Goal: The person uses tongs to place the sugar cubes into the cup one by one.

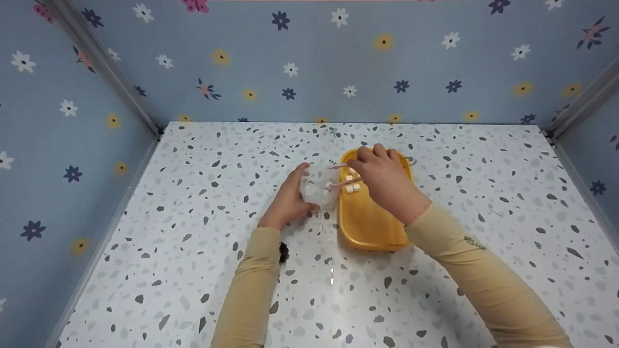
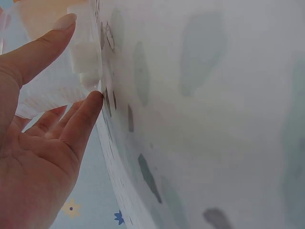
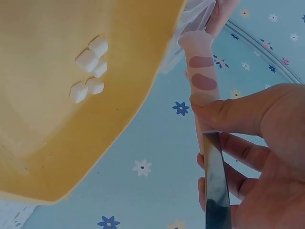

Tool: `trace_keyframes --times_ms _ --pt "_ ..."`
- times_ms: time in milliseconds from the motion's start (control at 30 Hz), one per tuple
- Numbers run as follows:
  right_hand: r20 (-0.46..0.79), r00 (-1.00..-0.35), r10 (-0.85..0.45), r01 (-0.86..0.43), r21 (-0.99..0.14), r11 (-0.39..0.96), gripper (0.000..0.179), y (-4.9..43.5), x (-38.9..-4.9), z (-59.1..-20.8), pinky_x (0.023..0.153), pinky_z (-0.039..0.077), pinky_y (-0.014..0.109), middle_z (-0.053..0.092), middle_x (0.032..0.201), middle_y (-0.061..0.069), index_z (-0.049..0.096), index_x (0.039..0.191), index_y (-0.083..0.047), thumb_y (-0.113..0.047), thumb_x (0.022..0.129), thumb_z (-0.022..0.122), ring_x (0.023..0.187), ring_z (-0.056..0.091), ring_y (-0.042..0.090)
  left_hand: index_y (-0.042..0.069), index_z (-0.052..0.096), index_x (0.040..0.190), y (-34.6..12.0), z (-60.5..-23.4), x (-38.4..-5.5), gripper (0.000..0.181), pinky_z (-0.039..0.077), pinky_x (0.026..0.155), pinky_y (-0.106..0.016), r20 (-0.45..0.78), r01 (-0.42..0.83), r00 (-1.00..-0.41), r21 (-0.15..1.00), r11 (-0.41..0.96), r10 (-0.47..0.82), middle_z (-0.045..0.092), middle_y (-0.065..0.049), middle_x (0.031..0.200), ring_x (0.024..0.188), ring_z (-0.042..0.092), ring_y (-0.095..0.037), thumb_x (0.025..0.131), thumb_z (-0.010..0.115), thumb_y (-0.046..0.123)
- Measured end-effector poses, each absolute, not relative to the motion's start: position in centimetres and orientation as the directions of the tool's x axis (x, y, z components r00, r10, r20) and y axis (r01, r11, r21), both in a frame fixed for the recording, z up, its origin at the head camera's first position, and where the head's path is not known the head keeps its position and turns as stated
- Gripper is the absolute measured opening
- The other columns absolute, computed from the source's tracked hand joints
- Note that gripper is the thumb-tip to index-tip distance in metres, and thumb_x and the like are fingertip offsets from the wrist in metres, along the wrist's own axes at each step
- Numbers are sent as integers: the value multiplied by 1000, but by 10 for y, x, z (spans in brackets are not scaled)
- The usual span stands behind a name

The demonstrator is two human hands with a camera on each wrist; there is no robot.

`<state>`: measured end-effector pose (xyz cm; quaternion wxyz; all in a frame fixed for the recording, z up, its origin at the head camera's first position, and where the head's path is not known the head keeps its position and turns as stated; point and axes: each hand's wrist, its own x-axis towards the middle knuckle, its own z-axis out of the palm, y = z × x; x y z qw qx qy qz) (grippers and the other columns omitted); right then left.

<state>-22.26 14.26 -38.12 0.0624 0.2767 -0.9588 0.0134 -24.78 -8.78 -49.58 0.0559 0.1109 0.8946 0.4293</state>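
Note:
My left hand [image 1: 289,200] grips a clear plastic box [image 1: 315,194] from its left side, thumb on the near wall and fingers round the far one. Through its wall in the left wrist view, white cubes [image 2: 86,58] show at the bottom. My right hand [image 1: 387,182] holds a pair of tongs [image 3: 217,176] with a metal band and pale pink ends, pinched between thumb and fingers. The two tong arms stand apart and reach left over the box. Several small white cubes [image 3: 87,61] lie in the yellow tray [image 1: 372,224] beneath my right hand.
The tray stands just right of the box, on a white speckled table [image 1: 193,217]. Blue flowered panels [image 1: 319,63] enclose the back and both sides. A black band [image 1: 284,252] shows beside the left wrist, and a metal loop [image 1: 411,160] at the tray's far right.

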Motion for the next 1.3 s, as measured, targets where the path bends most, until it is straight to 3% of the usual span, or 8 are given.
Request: trace_keyframes --times_ms 300,633,900,1133,1300 --pt "157 -844 -513 -516 20 856 41 158 -224 -378 78 38 47 52 106 10 64 121 -12 7 85 64 93 40 30 26 19 152 -88 -495 -247 110 22 115 -34 -3 151 -968 791 592 252 34 -6 149 136 31 -21 67 86 9" --pt "97 -875 -474 -473 36 880 47 169 -227 -379 90 40 53 52 114 13 62 126 -13 5 83 69 102 41 33 26 19 152 -89 -497 -247 110 20 115 -33 8 159 -968 790 593 250 31 -4 152 137 29 -20 67 86 10" --pt "55 -883 -465 -463 58 885 46 174 -228 -385 92 38 56 51 115 14 61 127 -12 7 85 65 104 41 34 24 18 153 -89 -497 -247 110 18 116 -32 6 157 -968 789 593 249 28 -3 154 139 26 -20 67 85 10" --pt "71 -876 -477 -470 94 877 41 176 -228 -389 84 40 52 51 111 15 63 123 -10 5 84 66 100 42 35 24 20 152 -89 -496 -247 107 23 114 -31 18 172 -967 786 594 255 39 -7 145 133 35 -20 68 85 10" --pt "30 -892 -451 -447 91 890 44 174 -230 -392 90 40 54 51 113 14 62 124 -11 4 83 70 102 42 35 23 19 153 -89 -496 -247 108 23 114 -30 13 168 -967 784 597 255 38 -5 146 134 34 -19 68 85 10"
